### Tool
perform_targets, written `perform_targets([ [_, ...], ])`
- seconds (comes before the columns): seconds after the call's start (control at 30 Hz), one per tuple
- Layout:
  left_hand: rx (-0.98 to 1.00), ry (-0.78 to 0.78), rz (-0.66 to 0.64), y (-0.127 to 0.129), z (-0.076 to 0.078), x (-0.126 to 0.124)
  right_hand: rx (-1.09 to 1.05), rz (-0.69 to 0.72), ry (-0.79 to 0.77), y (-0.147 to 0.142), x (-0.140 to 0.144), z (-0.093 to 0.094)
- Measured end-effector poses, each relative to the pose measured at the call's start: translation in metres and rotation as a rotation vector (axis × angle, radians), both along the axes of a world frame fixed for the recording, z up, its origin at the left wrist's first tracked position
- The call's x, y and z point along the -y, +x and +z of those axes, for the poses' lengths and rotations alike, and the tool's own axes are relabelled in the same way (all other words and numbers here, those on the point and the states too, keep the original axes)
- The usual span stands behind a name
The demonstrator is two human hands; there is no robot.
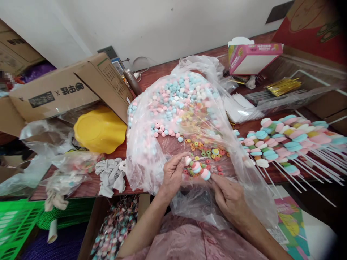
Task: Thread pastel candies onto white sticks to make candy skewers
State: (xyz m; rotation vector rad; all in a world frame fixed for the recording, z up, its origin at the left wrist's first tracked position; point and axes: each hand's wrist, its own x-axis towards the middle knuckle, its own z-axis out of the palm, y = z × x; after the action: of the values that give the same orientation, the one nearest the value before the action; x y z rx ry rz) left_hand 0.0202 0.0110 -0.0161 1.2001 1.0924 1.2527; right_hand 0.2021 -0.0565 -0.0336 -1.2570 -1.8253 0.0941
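— Cluttered red-brown bench (pixel 151 77), white wall behind. What's in the grip?

— A half-built candy skewer (pixel 199 169): soft pastel marshmallow pieces and ring sweets threaded on a thin stick. The left hand (pixel 173 175) pinches its near end with fingertips closed on a pink-white piece; the right hand (pixel 230 198) is closed on the other end, fingers curled under it, though the stick itself is hidden there.

— How would it handle?

— Light, I'd judge, and squashy. The marshmallows would dent under pressure and the rings look brittle, so hold by the stick or pinch gently at the ends.

— Hand pose?

— Both forearms come up from the lap, wrists bent inward, palms roughly facing each other, knuckles up on the right.

— And around the grip?

— Both hands work inside the mouth of a clear bag (pixel 151 159) just beyond them, with loose rings (pixel 207 148) right past the skewer and a heap of pastel candies (pixel 176 95) farther back. Right of the grip lie finished skewers (pixel 287 141); left of it a grey rag (pixel 111 175), then a yellow bowl (pixel 99 130) and a cardboard box (pixel 59 90).
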Motion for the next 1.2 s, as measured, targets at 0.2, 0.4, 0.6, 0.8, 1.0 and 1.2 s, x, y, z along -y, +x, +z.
perform_targets([
  [0.2,-0.087,0.117,-0.069,-0.007,0.0,-0.005,0.157,0.021,-0.026,0.009,0.003,0.005],
  [0.4,-0.178,0.323,-0.14,-0.004,0.016,-0.004,0.254,0.01,-0.05,0.015,0.004,0.014],
  [0.6,-0.037,0.148,-0.055,0.012,0.008,0.009,0.052,-0.007,-0.048,0.002,0.004,0.012],
  [0.8,-0.104,0.052,-0.006,0.014,-0.002,0.017,-0.006,-0.031,-0.116,0.005,0.002,0.015],
  [1.0,-0.091,0.006,-0.056,0.02,-0.007,0.02,0.019,-0.116,-0.046,0.018,0.002,0.022],
  [1.2,0.04,0.003,0.021,0.004,0.006,0.008,0.035,-0.456,0.004,0.086,-0.003,0.021],
])
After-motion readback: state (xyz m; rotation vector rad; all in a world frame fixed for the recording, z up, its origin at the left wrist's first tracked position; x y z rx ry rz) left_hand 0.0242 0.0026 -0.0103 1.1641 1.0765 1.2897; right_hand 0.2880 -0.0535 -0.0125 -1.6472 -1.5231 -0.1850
